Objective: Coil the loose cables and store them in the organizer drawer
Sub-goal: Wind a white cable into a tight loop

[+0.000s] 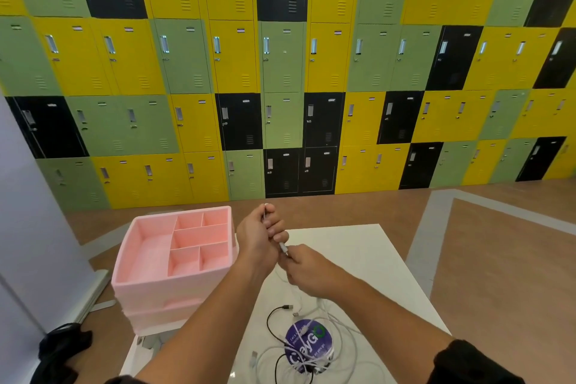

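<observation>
White glossy square counter (374,259) carries everything. Pink plastic organizer (134,259), boxy with a divided top tray facing up, sits at its left edge. Tangle of thin white and black cables (343,329) lies on the near side, across a round purple sticker (307,343). Left hand (255,237) grip is closed round a thin white rubbery cable (283,247), raised above the counter. Right hand (308,271) grip pinches the same cable just below. It trails down toward the tangle. Looks light, limp, smooth, probably slippery; plugs stiff. Best held near a plug end.
</observation>
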The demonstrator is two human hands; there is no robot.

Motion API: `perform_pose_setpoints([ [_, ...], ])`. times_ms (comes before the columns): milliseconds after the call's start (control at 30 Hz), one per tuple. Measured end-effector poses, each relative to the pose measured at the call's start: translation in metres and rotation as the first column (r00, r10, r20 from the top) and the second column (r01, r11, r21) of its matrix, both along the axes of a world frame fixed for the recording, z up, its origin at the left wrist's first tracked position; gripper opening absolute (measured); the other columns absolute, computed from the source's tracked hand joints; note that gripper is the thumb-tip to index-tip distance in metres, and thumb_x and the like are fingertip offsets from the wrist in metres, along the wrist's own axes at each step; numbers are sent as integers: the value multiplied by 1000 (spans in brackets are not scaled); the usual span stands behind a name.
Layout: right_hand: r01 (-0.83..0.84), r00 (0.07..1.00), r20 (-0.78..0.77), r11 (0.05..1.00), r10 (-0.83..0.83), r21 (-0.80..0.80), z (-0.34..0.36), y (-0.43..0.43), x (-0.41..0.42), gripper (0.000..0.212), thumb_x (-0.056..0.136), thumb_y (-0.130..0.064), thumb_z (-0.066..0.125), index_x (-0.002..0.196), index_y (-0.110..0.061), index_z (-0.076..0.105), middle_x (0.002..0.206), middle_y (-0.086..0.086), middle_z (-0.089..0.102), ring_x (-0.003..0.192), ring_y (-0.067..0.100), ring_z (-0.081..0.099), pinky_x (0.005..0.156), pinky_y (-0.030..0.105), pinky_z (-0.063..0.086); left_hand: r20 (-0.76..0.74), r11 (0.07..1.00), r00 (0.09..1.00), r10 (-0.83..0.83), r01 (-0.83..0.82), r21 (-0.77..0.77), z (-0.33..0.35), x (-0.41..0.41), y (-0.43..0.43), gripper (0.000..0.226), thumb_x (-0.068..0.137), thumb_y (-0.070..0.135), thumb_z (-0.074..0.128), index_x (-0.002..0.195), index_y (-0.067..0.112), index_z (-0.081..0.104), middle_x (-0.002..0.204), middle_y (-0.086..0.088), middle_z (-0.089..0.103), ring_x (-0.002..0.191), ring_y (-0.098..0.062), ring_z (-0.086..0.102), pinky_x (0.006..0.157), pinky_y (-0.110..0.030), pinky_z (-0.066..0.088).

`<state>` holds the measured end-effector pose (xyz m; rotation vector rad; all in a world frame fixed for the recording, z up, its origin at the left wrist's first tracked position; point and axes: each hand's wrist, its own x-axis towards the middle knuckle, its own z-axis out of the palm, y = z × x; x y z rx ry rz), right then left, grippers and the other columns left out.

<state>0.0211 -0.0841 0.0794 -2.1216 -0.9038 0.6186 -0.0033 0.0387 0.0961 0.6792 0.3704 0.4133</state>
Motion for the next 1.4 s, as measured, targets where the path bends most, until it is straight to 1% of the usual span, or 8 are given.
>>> perform_pose_setpoints([
  [167, -87, 995, -64, 986, 79, -145, 10, -3, -9, 26, 102, -31, 46, 105, -15, 66, 72, 4, 48, 54, 14, 44, 49, 26, 43, 36, 985, 990, 137, -140, 101, -9, 1, 11, 31, 106, 14, 36, 81, 11, 53, 53, 4, 32, 46, -9, 27, 42, -23, 25],
  [267, -75, 994, 65, 984, 87, -162, 26, -7, -5, 30, 101, -30, 49, 106, -13, 73, 73, 4, 55, 57, 13, 46, 53, 27, 39, 7, 958, 998, 63, -63, 281, -17, -1, 16, 32, 106, 12, 35, 79, 10, 52, 54, 2, 32, 49, -12, 28, 48, -27, 26],
  [367, -76, 964, 242, 985, 113, -157, 46, -7, 5, 22, 97, -25, 58, 94, -13, 76, 80, 8, 69, 63, 20, 56, 59, 31, 42, -103, 786, 994, -42, 97, 611, -29, -6, 12, 33, 106, 13, 38, 79, 9, 55, 58, -6, 39, 54, -15, 33, 49, -26, 28],
  [433, -53, 943, 316, 986, 101, -157, 57, -6, 12, 16, 92, -21, 63, 87, -20, 77, 83, 3, 73, 72, 22, 65, 63, 34, 50, -148, 678, 981, -124, 193, 710, -36, -9, 5, 30, 105, 15, 42, 82, 5, 58, 62, -10, 44, 55, -15, 37, 51, -26, 30],
  [533, 35, 927, 375, 996, -1, -84, 65, -8, 24, 10, 86, -22, 68, 81, -24, 77, 82, -6, 72, 80, 14, 67, 69, 35, 57, -166, 694, 953, -252, 298, 656, -31, -14, -2, 29, 106, 15, 41, 85, 4, 58, 60, -6, 43, 55, -16, 34, 52, -27, 29],
  [667, 175, 942, 274, 980, -196, 98, 66, -17, 41, 12, 74, -20, 82, 78, -24, 72, 92, -9, 71, 97, 11, 64, 79, 38, 58, -144, 756, 915, -378, 394, 522, -15, -18, -7, 35, 101, 9, 34, 81, 3, 61, 58, -6, 37, 52, -17, 30, 48, -26, 28],
  [1100, 27, 959, 279, 994, -56, 106, 57, -22, 53, 8, 88, -28, 73, 85, -29, 80, 81, -12, 74, 86, 7, 69, 84, 42, 60, -60, 796, 844, -533, 525, 303, -21, -19, -3, 36, 105, 15, 33, 119, -2, 62, 73, -6, 48, 61, -14, 41, 62, -29, 40],
  [1400, 23, 961, 268, 990, -61, 143, 65, -23, 55, 10, 90, -28, 73, 84, -26, 80, 80, -11, 74, 82, 6, 67, 77, 32, 56, -108, 752, 865, -490, 483, 448, -10, -21, -6, 35, 107, 19, 30, 87, 9, 57, 62, 1, 34, 54, -12, 29, 52, -24, 31],
])
